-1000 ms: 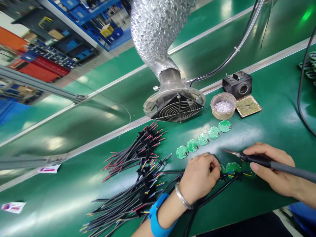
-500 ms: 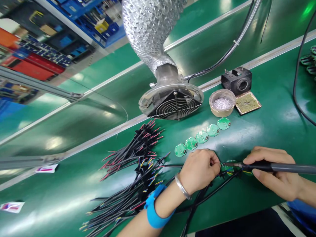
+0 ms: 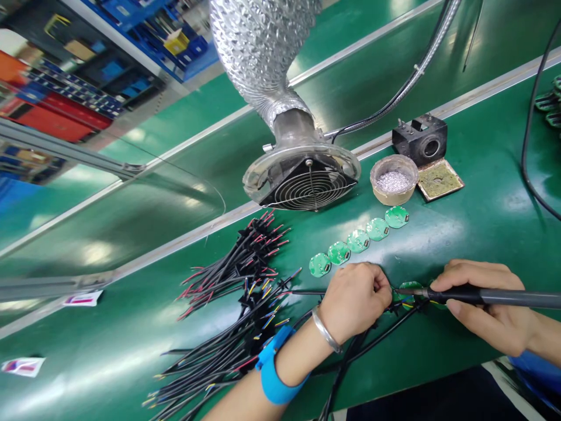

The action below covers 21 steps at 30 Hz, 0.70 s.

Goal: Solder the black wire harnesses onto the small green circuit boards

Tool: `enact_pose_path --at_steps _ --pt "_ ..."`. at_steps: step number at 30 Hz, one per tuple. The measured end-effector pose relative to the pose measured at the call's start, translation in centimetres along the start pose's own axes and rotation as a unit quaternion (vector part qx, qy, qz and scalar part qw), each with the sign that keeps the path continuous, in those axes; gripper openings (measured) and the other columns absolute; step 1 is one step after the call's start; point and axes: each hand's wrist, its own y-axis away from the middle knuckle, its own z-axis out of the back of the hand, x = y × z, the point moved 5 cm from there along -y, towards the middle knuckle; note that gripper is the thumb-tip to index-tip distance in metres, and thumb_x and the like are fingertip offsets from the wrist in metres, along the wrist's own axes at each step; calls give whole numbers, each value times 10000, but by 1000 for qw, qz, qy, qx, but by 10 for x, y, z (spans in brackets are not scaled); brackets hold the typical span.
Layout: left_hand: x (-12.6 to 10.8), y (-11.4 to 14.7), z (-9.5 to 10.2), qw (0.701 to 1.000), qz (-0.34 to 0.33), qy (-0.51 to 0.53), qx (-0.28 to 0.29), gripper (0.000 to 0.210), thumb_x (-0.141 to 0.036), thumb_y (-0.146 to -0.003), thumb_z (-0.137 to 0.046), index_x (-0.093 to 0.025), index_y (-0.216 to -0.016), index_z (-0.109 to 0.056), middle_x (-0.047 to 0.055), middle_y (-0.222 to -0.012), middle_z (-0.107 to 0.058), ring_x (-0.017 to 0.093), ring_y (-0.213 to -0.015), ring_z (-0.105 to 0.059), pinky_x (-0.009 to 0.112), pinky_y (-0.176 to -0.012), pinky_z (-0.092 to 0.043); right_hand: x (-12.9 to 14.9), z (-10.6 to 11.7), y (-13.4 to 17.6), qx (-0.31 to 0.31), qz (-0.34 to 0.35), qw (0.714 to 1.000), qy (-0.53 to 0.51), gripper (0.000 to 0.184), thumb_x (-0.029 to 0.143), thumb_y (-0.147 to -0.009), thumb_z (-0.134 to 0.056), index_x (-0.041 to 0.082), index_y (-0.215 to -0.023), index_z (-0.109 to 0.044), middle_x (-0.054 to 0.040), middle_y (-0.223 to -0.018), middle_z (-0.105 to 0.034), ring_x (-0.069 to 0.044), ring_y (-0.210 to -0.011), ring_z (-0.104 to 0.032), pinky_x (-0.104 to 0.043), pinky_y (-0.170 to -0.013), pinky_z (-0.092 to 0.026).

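Pinched closed at the working spot is my left hand (image 3: 356, 301), with a silver bangle and a blue wrist strap (image 3: 280, 374). A black cable (image 3: 307, 292) runs in under this hand; its fingers hide most of the grip. My right hand (image 3: 504, 327) grips a soldering iron (image 3: 508, 297) like a pen. The iron's tip points left, over a small green circuit board (image 3: 410, 287) by my left fingertips. Coloured wires lie at that board, and whether the tip touches a joint is too small to tell. Another board lies partly hidden under the iron.
Several round green circuit boards (image 3: 359, 241) form a slanting row. Behind stand a bowl of solder bits (image 3: 393, 175), a black iron stand (image 3: 419, 140) and a sponge tray (image 3: 439, 178). A fume extractor hood (image 3: 307, 181) hangs above. Bundled cables (image 3: 219, 345) lie left.
The view has shifted very slightly. Both hands and the soldering iron stay in nearly the same place.
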Motion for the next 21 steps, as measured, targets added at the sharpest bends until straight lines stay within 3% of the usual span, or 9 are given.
enact_pose_path --at_steps 9,16,21 --pt "-2 1 -1 1000 -5 -8 -18 145 -188 -724 -503 -199 -677 -640 -16 -668 -642 141 -626 -551 268 -621 -373 1 -2 2 -30 6 1000 0 225 77 -758 -507 186 -926 -611 13 -602 -532 -102 -520 -484 -250 -481 -382" --pt "-1 3 -2 1000 12 12 -18 130 -187 -710 -520 -200 -654 -636 -29 -643 -638 124 -591 -541 251 -595 -374 16 -5 -2 -21 101 994 26 284 33 -691 -486 144 -929 -595 3 -581 -529 -114 -497 -481 -273 -489 -419" --pt "-1 3 -1 1000 17 15 -18 132 -188 -711 -519 -198 -658 -640 -24 -660 -650 128 -598 -554 252 -591 -389 16 -3 -1 -23 95 994 51 298 65 -709 -492 180 -963 -598 -16 -600 -575 -154 -534 -558 -302 -497 -458"
